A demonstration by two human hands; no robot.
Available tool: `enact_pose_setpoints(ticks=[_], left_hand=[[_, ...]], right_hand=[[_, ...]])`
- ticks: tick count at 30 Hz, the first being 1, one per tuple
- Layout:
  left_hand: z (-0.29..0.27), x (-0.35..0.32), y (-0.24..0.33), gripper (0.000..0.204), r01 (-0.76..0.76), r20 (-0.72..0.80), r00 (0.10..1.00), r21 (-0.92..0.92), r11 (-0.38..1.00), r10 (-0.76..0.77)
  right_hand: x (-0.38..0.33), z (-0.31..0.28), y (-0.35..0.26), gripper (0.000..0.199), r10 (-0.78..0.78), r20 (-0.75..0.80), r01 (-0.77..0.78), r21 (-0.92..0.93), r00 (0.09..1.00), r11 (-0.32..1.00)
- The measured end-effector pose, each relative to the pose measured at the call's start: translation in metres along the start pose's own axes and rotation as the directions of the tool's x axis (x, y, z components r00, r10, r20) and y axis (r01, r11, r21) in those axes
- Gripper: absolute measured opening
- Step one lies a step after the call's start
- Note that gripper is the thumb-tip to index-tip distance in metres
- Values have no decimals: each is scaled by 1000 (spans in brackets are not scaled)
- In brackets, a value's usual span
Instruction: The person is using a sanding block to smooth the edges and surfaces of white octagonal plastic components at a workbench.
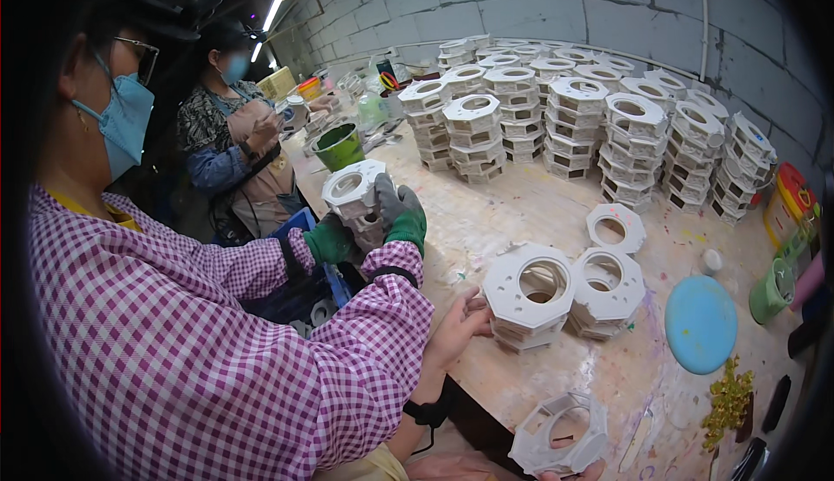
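Observation:
My left hand (460, 326), with a black strap on its wrist, lies at the left side of a stack of white octagonal frames (512, 294). Its fingers are stretched out against or just beside the stack; whether they touch is hard to tell. At the lower edge my right hand (589, 471) is closed on a single white octagonal frame (565, 436), held tilted above the table's near edge. Most of that hand is cut off. A second stack of frames (608, 294) stands right of the first, with a lone octagonal frame (615, 227) behind it.
On my left, a co-worker in checkered sleeves holds frames (352, 190) in green-grey gloves (401, 212). Tall stacks of frames (578, 125) line the back. A blue disc (700, 325), green cup (771, 294), yellow bits (728, 401) and dark tools lie right. Another person works farther off.

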State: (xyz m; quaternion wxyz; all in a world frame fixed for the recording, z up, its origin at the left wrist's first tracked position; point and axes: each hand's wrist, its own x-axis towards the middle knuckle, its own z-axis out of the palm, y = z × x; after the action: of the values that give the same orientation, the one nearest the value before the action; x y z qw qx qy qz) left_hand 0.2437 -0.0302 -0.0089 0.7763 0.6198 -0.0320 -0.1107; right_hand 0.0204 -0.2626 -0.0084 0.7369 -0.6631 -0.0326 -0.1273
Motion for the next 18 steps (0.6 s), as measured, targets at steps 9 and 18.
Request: enact_pose_setpoints(ticks=[9,18], left_hand=[[1,-2,4,64,-4,-2,1000,-26,1000,4],[1,1,0,65,-4,20,1000,-17,1000,4]], right_hand=[[4,-1,-3,44,-42,26,44,-80,999,996],[4,-3,-1,43,-45,18,47,-98,999,994]])
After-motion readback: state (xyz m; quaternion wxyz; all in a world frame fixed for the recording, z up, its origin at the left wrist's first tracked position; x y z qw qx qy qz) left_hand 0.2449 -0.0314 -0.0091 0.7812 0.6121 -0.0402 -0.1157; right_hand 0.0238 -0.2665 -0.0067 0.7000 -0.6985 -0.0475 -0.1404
